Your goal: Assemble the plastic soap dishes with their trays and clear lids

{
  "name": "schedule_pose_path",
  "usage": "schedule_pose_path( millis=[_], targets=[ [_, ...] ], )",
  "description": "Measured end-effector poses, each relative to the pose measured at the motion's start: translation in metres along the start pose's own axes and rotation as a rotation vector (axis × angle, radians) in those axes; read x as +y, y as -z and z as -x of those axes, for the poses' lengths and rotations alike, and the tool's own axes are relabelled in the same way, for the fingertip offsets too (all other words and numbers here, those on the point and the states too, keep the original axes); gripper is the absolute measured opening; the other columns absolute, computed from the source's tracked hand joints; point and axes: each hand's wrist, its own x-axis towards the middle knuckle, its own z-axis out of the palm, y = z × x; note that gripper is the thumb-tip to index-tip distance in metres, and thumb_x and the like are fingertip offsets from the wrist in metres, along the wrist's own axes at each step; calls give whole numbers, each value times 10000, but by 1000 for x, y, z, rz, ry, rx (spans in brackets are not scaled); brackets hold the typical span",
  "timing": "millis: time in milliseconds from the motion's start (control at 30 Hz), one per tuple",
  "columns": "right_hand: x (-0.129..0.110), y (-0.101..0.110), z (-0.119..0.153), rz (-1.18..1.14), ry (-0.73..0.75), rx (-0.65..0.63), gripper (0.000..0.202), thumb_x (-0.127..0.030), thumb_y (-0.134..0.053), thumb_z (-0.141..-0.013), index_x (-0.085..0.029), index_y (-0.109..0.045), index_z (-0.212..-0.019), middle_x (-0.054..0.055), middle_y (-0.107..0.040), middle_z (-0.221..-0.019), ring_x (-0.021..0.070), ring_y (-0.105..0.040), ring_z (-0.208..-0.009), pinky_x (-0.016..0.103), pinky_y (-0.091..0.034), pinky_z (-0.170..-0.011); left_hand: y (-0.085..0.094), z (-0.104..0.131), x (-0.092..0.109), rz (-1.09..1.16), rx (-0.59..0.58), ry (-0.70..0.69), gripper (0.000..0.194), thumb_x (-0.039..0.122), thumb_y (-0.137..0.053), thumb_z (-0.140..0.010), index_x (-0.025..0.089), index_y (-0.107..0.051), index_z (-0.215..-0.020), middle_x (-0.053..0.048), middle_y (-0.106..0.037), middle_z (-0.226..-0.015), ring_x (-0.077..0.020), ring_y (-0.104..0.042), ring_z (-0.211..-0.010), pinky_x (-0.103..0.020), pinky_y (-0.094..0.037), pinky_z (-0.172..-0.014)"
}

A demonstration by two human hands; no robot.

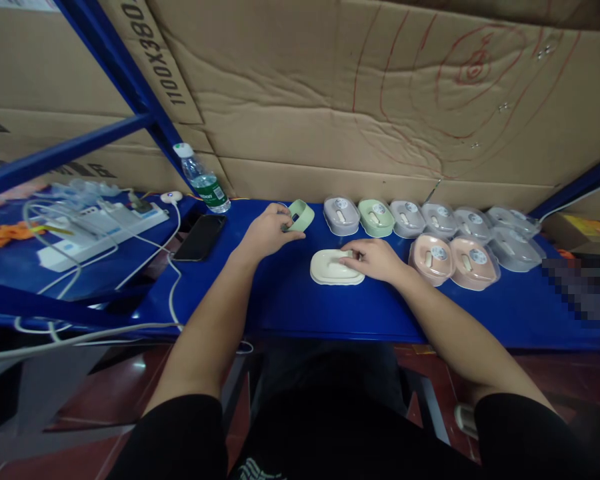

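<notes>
My left hand (271,230) is closed on a light-green oval ring-shaped piece (304,217), with thumb and fingers at its left side. Close by, my right hand (375,259) rests over the right part of a cream oval dish-like piece (325,268) lying on the blue table. Its thumb and fingers are pinched together at that piece's upper side; whether a small separate part is between them is hard to make out. Behind it stand a lilac box (341,217) and a green box (377,219) with clear lids.
More lidded boxes stand right: grey ones (407,220) in the back row, pink ones (431,260) in front. A water bottle (207,183), black phone (200,238) and power strip (100,233) with cables are left. Cardboard (290,87) walls the back.
</notes>
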Motion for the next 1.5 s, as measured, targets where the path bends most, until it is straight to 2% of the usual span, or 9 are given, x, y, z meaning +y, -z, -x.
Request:
schedule_pose_path(
  millis=[167, 400, 600, 867, 1067, 1200, 1267, 1400, 1500],
  targets=[
    [-1, -1, 0, 6, -7, -20, 356, -518, -695, -996, -225, -817, -1156, 51, -810, -872, 217, -741, -804, 313, -473, -726, -3, 0, -1, -57, -124, -111, 361, 488, -817, -872, 208, -656, -712, -96, -673, -1188, -277, -645, -1187, -404, -538, -1039],
    [-2, -1, 0, 12, -8, -36, 336, -497, -690, -1000, -229, -816, -1157, 53, -812, -888, 211, -741, -802, 306, -467, -715, -13, 1, -3, -216, -280, -92, 250, 435, -735, -920, 187, -760, -945, -131, -696, -1120, -314, -655, -1156, -410, -527, -1020],
    [-1, -2, -1, 23, -8, -43, 354, -501, -684, -998, -221, -815, -1170, 52, -815, -889, 213, -745, -805, 309, -472, -720, -9, -1, -2, -148, -250, -117, 202, 385, -762, -885, 183, -766, -876, -125, -667, -1048, -324, -630, -1162, -445, -511, -1068],
    [-3, -1, 0, 42, -13, -37, 357, -513, -684, -999, -228, -814, -1170, 53, -821, -905, 222, -749, -824, 318, -480, -729, -3, -3, 1, 22, -148, -93, 216, 427, -833, -832, 232, -835, -922, -99, -675, -1156, -315, -637, -1181, -484, -522, -1098],
    [0, 0, -1, -69, -57, 76, 444, -544, -685, -986, -219, -755, -1281, 68, -816, -1012, 225, -726, -814, 347, -518, -760, 5, 0, 9, 471, -14, -97, 414, 509, -891, -765, 190, -846, -1025, -121, -734, -1348, -320, -671, -1262, -480, -529, -1135],
    [3, 5, -4, -344, -210, 293, 681, -730, -569, -993, -205, -636, -1422, 99, -785, -1083, 182, -632, -655, 352, -517, -670, 12, 9, 16, 724, -218, -70, 563, 642, -935, -665, 209, -857, -1017, -112, -825, -1137, -313, -752, -1091, -485, -609, -992],
    [5, 8, -7, -516, -284, 339, 749, -837, -484, -973, -223, -645, -1370, 69, -764, -964, 162, -577, -576, 326, -473, -579, 13, 12, 21, 774, -355, -80, 528, 669, -945, -631, 241, -860, -928, -87, -840, -1018, -313, -767, -1052, -491, -620, -963],
    [6, 13, -9, -746, -385, 246, 740, -940, -555, -852, -216, -694, -914, -30, -530, -566, 135, -440, -457, 289, -312, -458, 9, 12, 30, 859, -598, -106, 493, 662, -949, -612, 263, -841, -881, -72, -835, -917, -303, -782, -978, -475, -635, -908],
    [8, 18, -8, -722, -446, 155, 676, -887, -663, -821, -231, -596, -667, -34, -474, -500, 125, -412, -467, 287, -275, -467, 6, 11, 32, 852, -656, -96, 581, 622, -921, -674, 253, -814, -1110, -82, -822, -943, -265, -770, -868, -409, -634, -779]
  ],
)
